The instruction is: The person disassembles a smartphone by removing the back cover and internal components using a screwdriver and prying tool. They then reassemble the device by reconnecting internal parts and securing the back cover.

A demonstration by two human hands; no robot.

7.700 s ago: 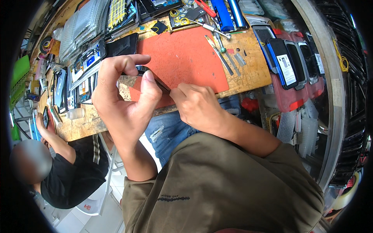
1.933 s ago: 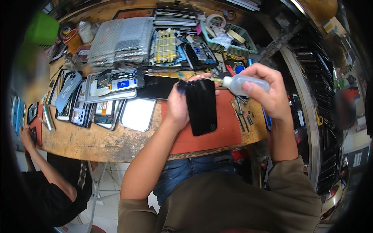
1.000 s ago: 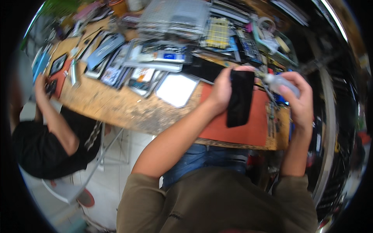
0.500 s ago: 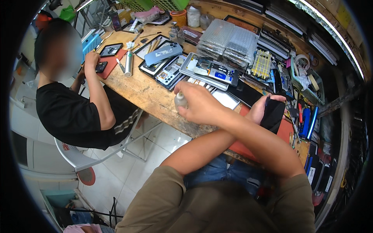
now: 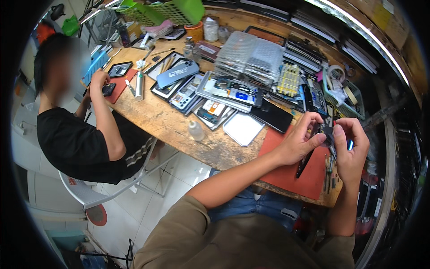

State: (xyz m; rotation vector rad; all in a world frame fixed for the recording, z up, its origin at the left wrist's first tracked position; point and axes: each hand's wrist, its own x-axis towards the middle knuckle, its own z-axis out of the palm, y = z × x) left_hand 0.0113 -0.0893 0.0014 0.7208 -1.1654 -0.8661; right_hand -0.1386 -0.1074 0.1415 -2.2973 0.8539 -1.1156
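While left hand (image 5: 298,143) holds slim black panel (image 5: 305,165), nearly edge-on, right hand (image 5: 352,150) curls near its top, grip unclear.

dark phone (image 5: 306,164) partly behind left grip (image 5: 299,142)

The table (image 5: 163,132) is scuffed, bare wood; the mat (image 5: 310,181) smooth and matt. The bottle (image 5: 195,132) is translucent plastic, the bubble wrap (image 5: 238,53) crinkled clear plastic, the black phone (image 5: 274,115) glossy like glass. The held panel (image 5: 305,163), nearly edge-on, hides its finish. The shirt (image 5: 253,244) is matt cloth, the tiles (image 5: 130,204) shiny.
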